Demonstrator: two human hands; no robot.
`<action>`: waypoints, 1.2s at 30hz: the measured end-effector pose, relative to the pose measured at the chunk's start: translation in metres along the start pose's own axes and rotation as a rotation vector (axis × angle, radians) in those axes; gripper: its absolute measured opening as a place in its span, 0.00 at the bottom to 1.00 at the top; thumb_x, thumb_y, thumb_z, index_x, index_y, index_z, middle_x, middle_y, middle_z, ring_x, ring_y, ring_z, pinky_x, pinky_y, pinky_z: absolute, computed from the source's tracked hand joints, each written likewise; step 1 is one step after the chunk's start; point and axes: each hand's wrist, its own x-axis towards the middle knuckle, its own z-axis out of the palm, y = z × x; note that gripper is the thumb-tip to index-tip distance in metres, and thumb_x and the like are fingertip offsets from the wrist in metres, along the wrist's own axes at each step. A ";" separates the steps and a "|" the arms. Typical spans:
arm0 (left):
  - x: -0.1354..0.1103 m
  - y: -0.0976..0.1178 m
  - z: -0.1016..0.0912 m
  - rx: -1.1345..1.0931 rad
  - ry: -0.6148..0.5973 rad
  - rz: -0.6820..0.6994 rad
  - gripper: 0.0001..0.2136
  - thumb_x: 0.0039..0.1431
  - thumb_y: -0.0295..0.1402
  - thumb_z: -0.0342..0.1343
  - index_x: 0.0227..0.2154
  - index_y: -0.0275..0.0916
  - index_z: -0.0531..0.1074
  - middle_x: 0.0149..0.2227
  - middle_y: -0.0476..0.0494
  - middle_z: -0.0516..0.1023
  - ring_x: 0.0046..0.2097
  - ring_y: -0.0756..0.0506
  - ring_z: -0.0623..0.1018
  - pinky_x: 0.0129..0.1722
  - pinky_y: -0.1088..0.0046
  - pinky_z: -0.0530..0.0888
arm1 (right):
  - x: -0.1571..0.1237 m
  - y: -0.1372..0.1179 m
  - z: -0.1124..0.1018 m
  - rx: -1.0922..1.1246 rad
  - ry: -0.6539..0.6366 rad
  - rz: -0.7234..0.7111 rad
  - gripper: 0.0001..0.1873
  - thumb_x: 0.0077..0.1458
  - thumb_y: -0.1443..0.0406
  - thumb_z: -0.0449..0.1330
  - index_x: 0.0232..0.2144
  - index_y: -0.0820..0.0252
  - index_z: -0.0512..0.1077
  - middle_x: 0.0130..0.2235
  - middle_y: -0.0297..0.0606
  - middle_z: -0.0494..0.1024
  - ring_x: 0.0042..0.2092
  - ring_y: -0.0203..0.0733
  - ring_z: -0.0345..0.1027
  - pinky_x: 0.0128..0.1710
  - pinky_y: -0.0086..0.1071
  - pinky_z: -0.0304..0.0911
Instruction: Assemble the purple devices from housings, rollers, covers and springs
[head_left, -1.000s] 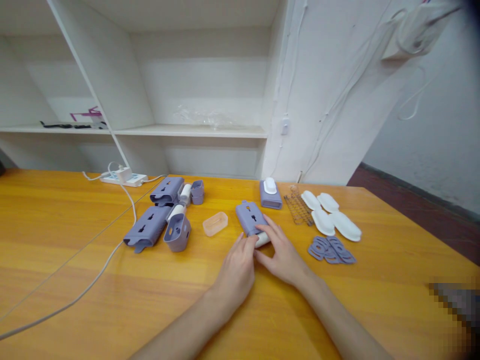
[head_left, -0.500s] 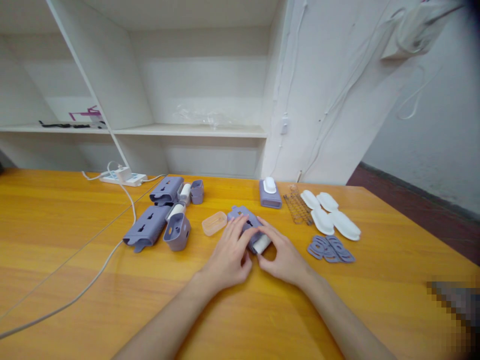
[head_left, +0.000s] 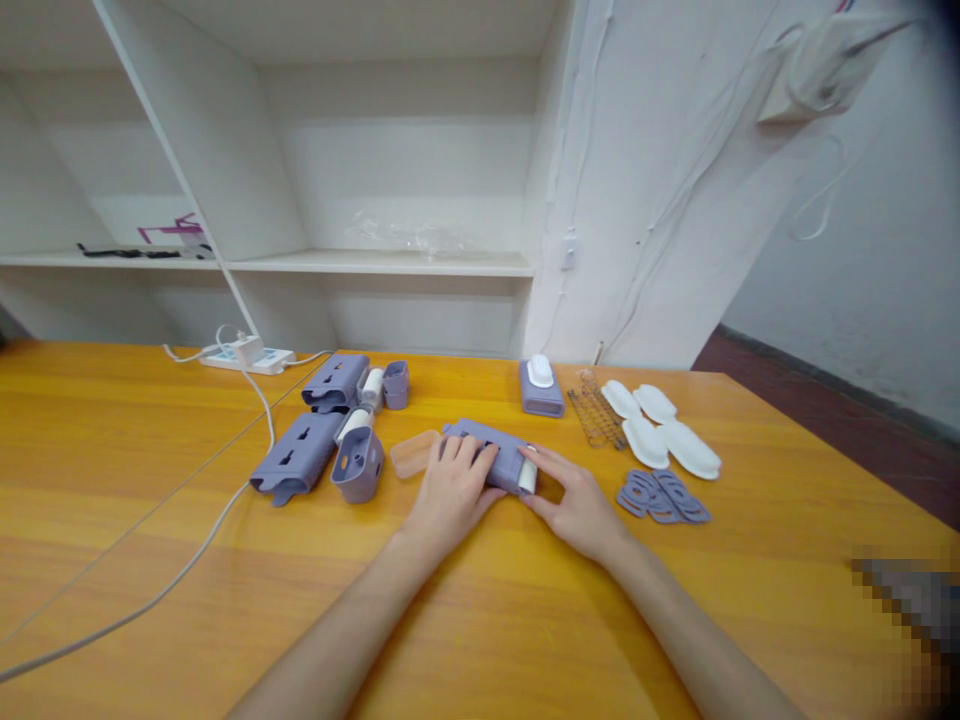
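A purple-grey plastic casing (head_left: 506, 462) lies at mid-table with a white cylindrical piece (head_left: 528, 476) at its right end. My left hand (head_left: 454, 485) rests over the casing's left part, fingers curled on its top and the thumb along the near side. With thumb and forefinger, my right hand (head_left: 574, 505) grips the casing's right end around the white piece. A translucent peach-coloured plastic tray (head_left: 411, 455) lies just left of the casing, partly behind my left fingers.
More purple casings (head_left: 300, 452), a purple cup-shaped part (head_left: 358, 466) and white rollers stand at left. On the right are metal springs (head_left: 596, 412), white oval covers (head_left: 686, 450) and flat purple pieces (head_left: 662, 497). A purple casing with a white cap (head_left: 540, 385) stands behind. Cables (head_left: 180, 570) cross the left side.
The casing has turned to lie more nearly crosswise, its white end further right. My left hand has shifted slightly left, and the peach tray has slid left.
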 end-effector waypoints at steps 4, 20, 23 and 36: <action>-0.001 0.001 -0.001 0.028 0.001 -0.010 0.20 0.54 0.40 0.56 0.49 0.41 0.65 0.44 0.40 0.69 0.47 0.38 0.66 0.52 0.53 0.59 | -0.002 0.000 0.000 -0.057 0.010 -0.007 0.27 0.49 0.68 0.59 0.54 0.53 0.66 0.56 0.42 0.67 0.58 0.47 0.59 0.59 0.48 0.52; -0.004 -0.009 0.009 -0.092 0.008 -0.031 0.20 0.53 0.39 0.57 0.48 0.42 0.64 0.56 0.37 0.64 0.60 0.37 0.60 0.60 0.45 0.48 | -0.003 0.005 0.002 -0.082 0.215 -0.029 0.24 0.50 0.63 0.61 0.51 0.53 0.66 0.49 0.41 0.69 0.51 0.48 0.64 0.54 0.43 0.60; -0.004 -0.005 0.009 -0.094 0.001 -0.024 0.20 0.54 0.40 0.57 0.48 0.42 0.64 0.56 0.37 0.64 0.60 0.38 0.60 0.60 0.45 0.48 | -0.004 0.003 0.002 -0.077 0.182 -0.046 0.24 0.50 0.64 0.60 0.51 0.53 0.66 0.49 0.40 0.68 0.52 0.47 0.63 0.54 0.42 0.60; -0.004 -0.001 0.007 -0.060 -0.016 -0.041 0.19 0.54 0.40 0.56 0.48 0.41 0.64 0.56 0.36 0.64 0.60 0.37 0.61 0.59 0.45 0.50 | -0.001 0.005 -0.003 -0.025 0.111 -0.004 0.25 0.47 0.64 0.63 0.50 0.56 0.68 0.49 0.41 0.71 0.50 0.46 0.66 0.53 0.42 0.60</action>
